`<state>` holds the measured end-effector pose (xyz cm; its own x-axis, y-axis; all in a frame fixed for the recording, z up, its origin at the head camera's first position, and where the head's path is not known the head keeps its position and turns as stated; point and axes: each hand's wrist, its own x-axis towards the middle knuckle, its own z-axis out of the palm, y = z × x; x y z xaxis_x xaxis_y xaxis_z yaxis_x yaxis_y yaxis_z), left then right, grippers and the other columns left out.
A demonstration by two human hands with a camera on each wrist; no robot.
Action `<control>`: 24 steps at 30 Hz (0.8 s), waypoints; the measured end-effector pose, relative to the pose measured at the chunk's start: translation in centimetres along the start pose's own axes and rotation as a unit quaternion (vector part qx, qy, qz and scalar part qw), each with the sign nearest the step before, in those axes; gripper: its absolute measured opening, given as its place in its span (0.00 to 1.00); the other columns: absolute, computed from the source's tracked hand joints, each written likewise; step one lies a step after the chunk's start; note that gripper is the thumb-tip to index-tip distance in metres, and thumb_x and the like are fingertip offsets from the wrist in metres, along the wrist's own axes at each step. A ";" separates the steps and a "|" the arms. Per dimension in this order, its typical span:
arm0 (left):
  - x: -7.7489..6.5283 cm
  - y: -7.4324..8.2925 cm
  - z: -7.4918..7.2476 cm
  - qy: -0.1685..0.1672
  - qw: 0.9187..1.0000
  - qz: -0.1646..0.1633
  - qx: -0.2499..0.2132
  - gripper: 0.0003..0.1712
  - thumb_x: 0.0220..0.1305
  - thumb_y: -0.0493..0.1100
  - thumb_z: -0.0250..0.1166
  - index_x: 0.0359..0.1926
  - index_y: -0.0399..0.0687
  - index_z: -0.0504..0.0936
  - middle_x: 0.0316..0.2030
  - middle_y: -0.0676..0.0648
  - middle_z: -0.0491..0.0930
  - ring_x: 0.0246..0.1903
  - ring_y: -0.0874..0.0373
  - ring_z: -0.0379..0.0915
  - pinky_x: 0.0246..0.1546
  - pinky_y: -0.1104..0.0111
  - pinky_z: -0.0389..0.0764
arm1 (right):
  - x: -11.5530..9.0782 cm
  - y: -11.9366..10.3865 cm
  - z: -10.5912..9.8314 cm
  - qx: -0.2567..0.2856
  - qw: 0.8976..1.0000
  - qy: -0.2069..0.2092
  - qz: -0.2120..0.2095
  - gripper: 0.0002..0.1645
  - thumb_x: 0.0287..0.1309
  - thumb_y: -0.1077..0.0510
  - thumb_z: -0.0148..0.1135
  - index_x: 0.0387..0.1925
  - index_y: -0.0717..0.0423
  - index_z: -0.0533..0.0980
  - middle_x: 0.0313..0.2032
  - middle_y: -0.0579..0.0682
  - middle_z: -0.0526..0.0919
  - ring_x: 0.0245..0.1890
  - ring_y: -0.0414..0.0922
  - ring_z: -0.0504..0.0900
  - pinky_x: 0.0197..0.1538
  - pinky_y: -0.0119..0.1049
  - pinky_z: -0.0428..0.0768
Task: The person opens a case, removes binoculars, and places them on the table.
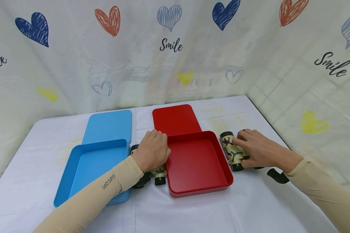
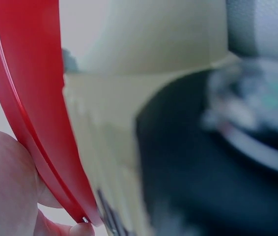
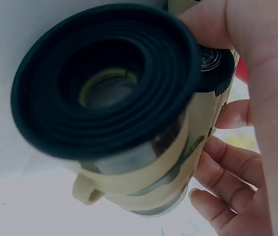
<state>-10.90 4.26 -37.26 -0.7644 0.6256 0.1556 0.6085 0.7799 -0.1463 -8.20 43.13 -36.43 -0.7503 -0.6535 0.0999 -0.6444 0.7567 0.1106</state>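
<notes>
Camouflage binoculars (image 1: pixel 230 150) lie right of a red box (image 1: pixel 199 163), under my right hand (image 1: pixel 259 147). My right thumb and curled fingers grip their sides; the right wrist view shows their black eyecup (image 3: pixel 104 83) up close. Between the red box and a blue box (image 1: pixel 102 161) lies a second pair of binoculars (image 1: pixel 159 174). My left hand (image 1: pixel 153 150) covers much of it, knuckles up, by the red box's left rim. In the left wrist view my fingers (image 2: pixel 6 182) lie along the red wall (image 2: pixel 36 108); whether they hold anything is hidden.
Behind the boxes lie a blue lid (image 1: pixel 109 126) and a red lid (image 1: pixel 176 119). A black strap piece (image 1: pixel 277 176) sits near my right wrist. A white cloth covers the table (image 1: pixel 207 213); a printed curtain (image 1: pixel 134 58) hangs behind it.
</notes>
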 end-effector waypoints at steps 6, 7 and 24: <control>0.0 0.0 0.1 -0.004 1.000 -0.002 -0.002 0.13 0.68 0.49 0.61 0.34 0.43 0.72 0.27 0.45 0.72 0.30 0.55 0.66 0.36 0.65 0.66 | 0.2 0.0 -0.1 -0.001 1.000 0.001 -0.006 0.32 0.37 0.53 0.77 0.49 0.47 0.76 0.42 0.46 0.77 0.42 0.41 0.72 0.45 0.44 0.75; 0.0 0.0 0.1 -0.005 1.000 -0.002 -0.003 0.13 0.68 0.49 0.62 0.34 0.43 0.72 0.27 0.45 0.72 0.30 0.54 0.66 0.36 0.65 0.67 | 0.3 0.0 -0.1 0.000 1.000 0.001 -0.008 0.32 0.37 0.54 0.77 0.49 0.47 0.76 0.42 0.46 0.77 0.42 0.41 0.73 0.45 0.44 0.75; -0.1 0.0 -0.1 -0.011 1.000 -0.005 -0.007 0.14 0.67 0.49 0.63 0.35 0.44 0.72 0.27 0.45 0.72 0.30 0.55 0.65 0.36 0.65 0.68 | 0.6 0.0 -0.1 -0.005 1.000 -0.005 -0.017 0.33 0.35 0.54 0.78 0.48 0.45 0.76 0.43 0.46 0.78 0.43 0.41 0.73 0.46 0.44 0.75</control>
<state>-10.81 4.19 -37.20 -0.7751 0.6174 0.1345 0.6035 0.7864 -0.1316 -8.64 42.76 -36.24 -0.7294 -0.6786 0.0860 -0.6681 0.7338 0.1237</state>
